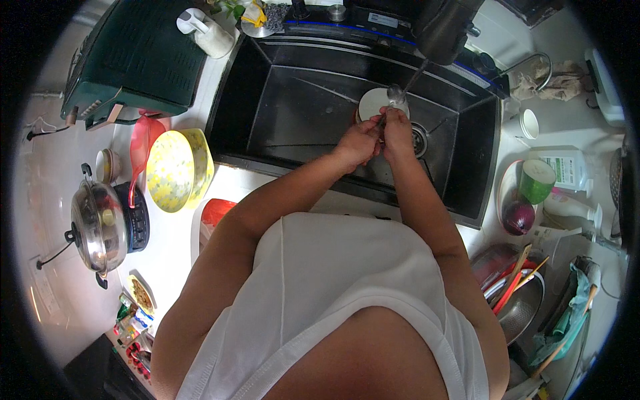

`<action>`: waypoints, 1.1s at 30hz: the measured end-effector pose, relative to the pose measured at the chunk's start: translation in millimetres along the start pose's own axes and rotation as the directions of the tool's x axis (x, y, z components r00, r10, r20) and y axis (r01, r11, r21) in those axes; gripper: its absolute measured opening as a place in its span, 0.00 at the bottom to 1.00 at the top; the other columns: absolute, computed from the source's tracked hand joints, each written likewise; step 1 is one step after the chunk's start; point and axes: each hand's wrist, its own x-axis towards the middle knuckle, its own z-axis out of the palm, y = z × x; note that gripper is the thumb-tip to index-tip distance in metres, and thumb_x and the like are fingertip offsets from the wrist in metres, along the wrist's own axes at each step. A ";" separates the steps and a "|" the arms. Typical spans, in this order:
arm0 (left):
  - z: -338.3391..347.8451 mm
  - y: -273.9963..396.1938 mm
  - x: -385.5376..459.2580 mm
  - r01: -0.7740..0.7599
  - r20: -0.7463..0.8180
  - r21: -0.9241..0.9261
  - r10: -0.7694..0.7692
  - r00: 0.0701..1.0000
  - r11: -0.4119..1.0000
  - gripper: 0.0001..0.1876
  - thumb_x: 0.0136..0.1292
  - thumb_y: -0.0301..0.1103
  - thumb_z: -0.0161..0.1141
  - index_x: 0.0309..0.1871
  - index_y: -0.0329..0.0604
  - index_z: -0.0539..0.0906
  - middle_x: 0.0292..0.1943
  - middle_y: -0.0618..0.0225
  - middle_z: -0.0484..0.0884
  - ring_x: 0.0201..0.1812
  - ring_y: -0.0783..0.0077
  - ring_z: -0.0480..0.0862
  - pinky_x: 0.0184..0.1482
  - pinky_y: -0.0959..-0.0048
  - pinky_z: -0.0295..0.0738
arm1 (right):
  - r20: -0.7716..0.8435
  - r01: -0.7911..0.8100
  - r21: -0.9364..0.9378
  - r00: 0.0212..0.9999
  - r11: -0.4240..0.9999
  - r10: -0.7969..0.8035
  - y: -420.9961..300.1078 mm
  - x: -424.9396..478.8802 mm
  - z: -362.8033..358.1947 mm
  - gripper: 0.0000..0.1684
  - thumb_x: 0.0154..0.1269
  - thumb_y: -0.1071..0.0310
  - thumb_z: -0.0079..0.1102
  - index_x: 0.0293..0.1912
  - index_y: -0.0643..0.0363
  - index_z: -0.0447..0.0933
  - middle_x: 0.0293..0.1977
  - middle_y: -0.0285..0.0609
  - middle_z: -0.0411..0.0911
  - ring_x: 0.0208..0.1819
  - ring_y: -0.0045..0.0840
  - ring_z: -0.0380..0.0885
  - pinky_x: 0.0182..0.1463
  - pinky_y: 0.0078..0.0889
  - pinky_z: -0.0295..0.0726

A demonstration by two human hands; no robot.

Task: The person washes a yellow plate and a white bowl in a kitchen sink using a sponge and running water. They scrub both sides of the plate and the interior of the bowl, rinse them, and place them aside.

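Both hands are together over the black sink [310, 120]. My left hand [359, 142] and my right hand [397, 127] are closed around the handle of a metal spoon or ladle [395, 93], whose bowl end points away from me. A thin stream of water from the dark faucet [445, 35] falls at the spoon's bowl. Just beyond the fingers, a round white plate or bowl [372, 103] lies in the sink; the hands and spoon hide part of it. The drain strainer [419, 141] is to the right of my right hand.
To the left are yellow patterned bowls [170, 170], a red ladle [142, 145], a lidded steel pot [97, 225] and a dark green appliance [140, 60]. On the right are a cut green gourd [537, 181], a red onion [518, 218], a white cup [528, 124] and a metal colander [520, 310].
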 end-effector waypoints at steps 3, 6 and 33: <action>7.9 6.0 -5.2 -0.024 -0.019 -0.011 0.023 1.000 1.000 0.18 0.67 0.39 0.40 0.59 0.51 0.66 0.20 0.73 0.70 0.15 0.81 0.63 0.13 0.80 0.55 | -0.057 0.043 0.002 0.997 0.999 -0.043 10.6 12.8 -3.0 0.15 0.66 0.58 0.41 0.32 0.60 0.68 0.24 0.42 0.72 0.24 0.25 0.71 0.25 0.26 0.71; 10.2 6.4 -5.6 -0.054 -0.053 -0.004 0.054 0.997 0.999 0.17 0.67 0.38 0.40 0.56 0.50 0.68 0.21 0.74 0.70 0.19 0.81 0.64 0.17 0.81 0.58 | -0.074 0.051 0.025 0.996 0.998 -0.049 6.8 12.0 0.9 0.17 0.66 0.57 0.41 0.29 0.59 0.68 0.22 0.41 0.71 0.23 0.26 0.71 0.26 0.28 0.72; -9.3 -0.8 -13.2 -0.076 -0.084 0.178 0.092 0.992 0.981 0.11 0.65 0.41 0.46 0.35 0.46 0.74 0.17 0.75 0.67 0.18 0.81 0.64 0.17 0.80 0.58 | 0.174 -0.049 0.180 0.985 0.982 0.017 -27.1 14.1 -2.5 0.06 0.61 0.74 0.45 0.40 0.62 0.65 0.30 0.46 0.74 0.31 0.35 0.77 0.34 0.38 0.82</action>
